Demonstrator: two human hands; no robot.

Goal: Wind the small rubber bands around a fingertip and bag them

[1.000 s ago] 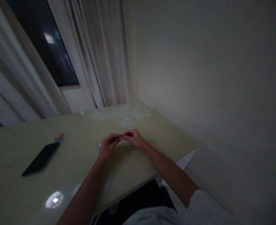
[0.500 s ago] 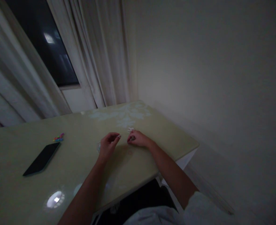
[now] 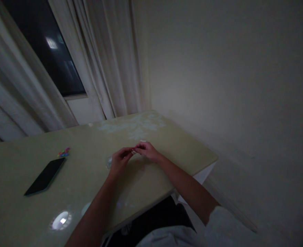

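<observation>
The left hand (image 3: 119, 159) and the right hand (image 3: 148, 150) meet fingertip to fingertip low over the desk (image 3: 94, 178). Both are pinched nearly closed on something tiny between them; I cannot tell what it is. Far to the left of the left hand lie a black phone (image 3: 45, 176) and small coloured pieces (image 3: 63, 152).

Two hands (image 3: 134, 156), one phone (image 3: 45, 176) (dark)

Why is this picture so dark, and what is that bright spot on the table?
Head view: the room is dim, with a dark window; the bright oval is a lamp's glare on the glossy table. Straight lines bow near the edges, and the curtains look smeared. The left hand and right hand pinch something too small and murky to make out.
</observation>
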